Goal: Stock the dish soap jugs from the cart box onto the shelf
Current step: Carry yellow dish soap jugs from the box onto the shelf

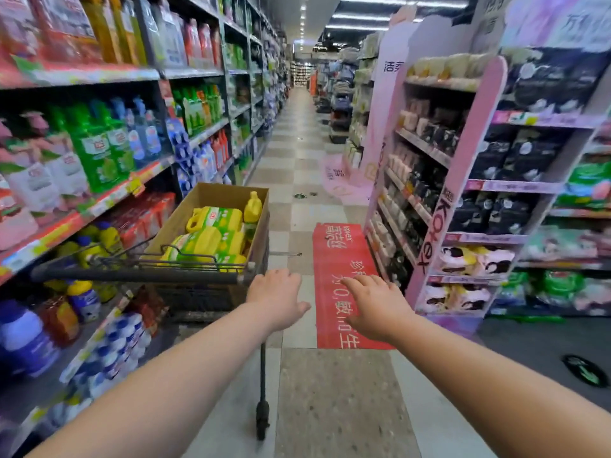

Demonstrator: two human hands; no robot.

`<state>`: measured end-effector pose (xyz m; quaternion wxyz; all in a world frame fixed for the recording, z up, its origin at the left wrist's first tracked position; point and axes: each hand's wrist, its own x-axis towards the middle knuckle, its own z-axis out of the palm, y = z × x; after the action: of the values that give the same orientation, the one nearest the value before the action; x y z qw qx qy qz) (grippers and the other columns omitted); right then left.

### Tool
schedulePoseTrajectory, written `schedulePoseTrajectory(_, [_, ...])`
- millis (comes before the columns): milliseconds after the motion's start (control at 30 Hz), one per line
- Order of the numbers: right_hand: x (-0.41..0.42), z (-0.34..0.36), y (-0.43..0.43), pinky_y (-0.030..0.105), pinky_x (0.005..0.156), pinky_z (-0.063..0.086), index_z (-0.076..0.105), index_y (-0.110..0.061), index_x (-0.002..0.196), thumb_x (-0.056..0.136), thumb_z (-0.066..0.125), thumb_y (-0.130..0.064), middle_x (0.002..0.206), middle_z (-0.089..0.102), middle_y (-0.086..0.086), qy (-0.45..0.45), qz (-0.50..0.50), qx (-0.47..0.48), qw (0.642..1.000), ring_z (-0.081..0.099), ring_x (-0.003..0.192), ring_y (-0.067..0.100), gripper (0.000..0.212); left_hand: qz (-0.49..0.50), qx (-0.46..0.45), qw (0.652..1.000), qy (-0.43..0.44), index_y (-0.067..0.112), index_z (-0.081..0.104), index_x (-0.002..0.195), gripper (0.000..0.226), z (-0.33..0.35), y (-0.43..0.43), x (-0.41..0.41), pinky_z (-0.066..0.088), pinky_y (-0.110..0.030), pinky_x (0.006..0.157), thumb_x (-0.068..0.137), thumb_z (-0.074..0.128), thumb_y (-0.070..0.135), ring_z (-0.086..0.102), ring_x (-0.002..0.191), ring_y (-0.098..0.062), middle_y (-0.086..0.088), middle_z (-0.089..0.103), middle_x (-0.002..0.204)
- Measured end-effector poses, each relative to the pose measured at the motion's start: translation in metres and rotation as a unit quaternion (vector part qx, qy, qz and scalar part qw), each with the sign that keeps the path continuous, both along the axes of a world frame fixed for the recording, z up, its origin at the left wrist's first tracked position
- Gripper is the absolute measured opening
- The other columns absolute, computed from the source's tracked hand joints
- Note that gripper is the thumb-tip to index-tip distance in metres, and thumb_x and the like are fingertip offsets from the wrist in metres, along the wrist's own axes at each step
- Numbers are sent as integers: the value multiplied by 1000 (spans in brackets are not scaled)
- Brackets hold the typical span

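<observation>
The left hand [276, 294] reaches forward with its grip spread, fingers straight and holding nothing. It sits just at the right end of the cart handle [132, 275], though it's hard to tell whether it touches the bar. The right hand [373, 302], at 3 o'clock of the left and apart from it, is likewise spread and empty, hovering above a red floor banner [337, 256].

The cardboard box [215, 196] rides in the cart at 11 o'clock from the left hand. Inside it the yellow dish soap jugs [215, 219] lie on their sides, with one upright jug [253, 206] at the box's right wall. The shelf [99, 201] of bottles runs along 9 o'clock, and a pink display stand [463, 180] stands at 2 o'clock
</observation>
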<state>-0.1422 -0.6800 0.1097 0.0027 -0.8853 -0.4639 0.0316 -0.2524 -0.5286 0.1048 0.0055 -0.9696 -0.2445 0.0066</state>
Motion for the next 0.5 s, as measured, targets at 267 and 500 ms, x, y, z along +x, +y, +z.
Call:
schedulePoseTrajectory(267, [154, 20, 62, 46, 111, 27, 25, -25, 144, 86, 57, -46, 148, 34, 2, -12, -76, 2, 997, 29, 137, 26, 70, -45, -7, 999, -22, 20, 47, 124, 56, 3, 83, 155, 41, -42, 92, 84, 49, 58, 48, 117, -29, -6, 52, 125])
schedulePoseTrajectory(500, [237, 6, 129, 46, 112, 26, 23, -26, 147, 88, 55, -42, 150, 33, 1, 16, -56, -13, 998, 27, 139, 24, 70, -33, -23, 999, 4, 18, 45, 129, 61, -16, 138, 234, 40, -43, 97, 84, 50, 58, 44, 123, -28, -7, 48, 132])
